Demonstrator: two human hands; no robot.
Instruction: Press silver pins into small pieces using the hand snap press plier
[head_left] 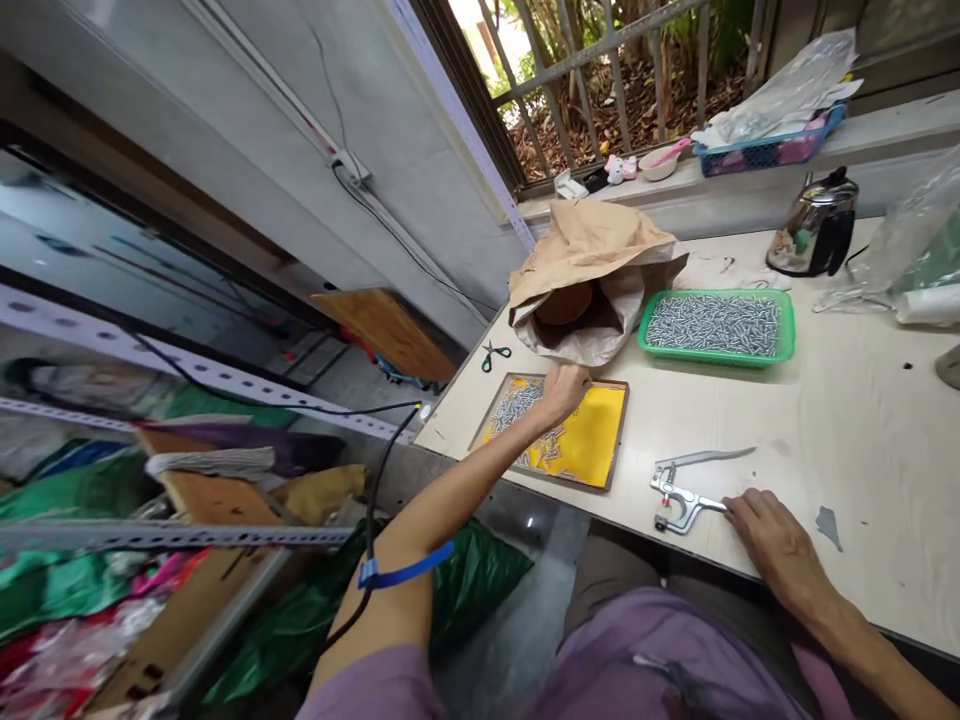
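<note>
My left hand (568, 392) is closed above the far edge of a shallow tray (616, 437) with a bright yellow bottom. Whatever its fingers hold, if anything, is hidden. Small silver metal pieces (519, 402) are heaped at the tray's left, and several lie loose toward its near side. At the table's front edge, my right hand (772, 545) has its fingers closed around the handle end of silver snap pliers (686, 505). The pliers lie on the tabletop with their handles spread apart.
Behind the tray, a brown paper bag (600, 240) gapes toward me. A green basket (789, 330) full of small metal pieces stands to its right. Scissors (495, 354) lie at the left edge, a kettle (814, 225) at the back. A black cable (382, 450) hangs beside my left arm.
</note>
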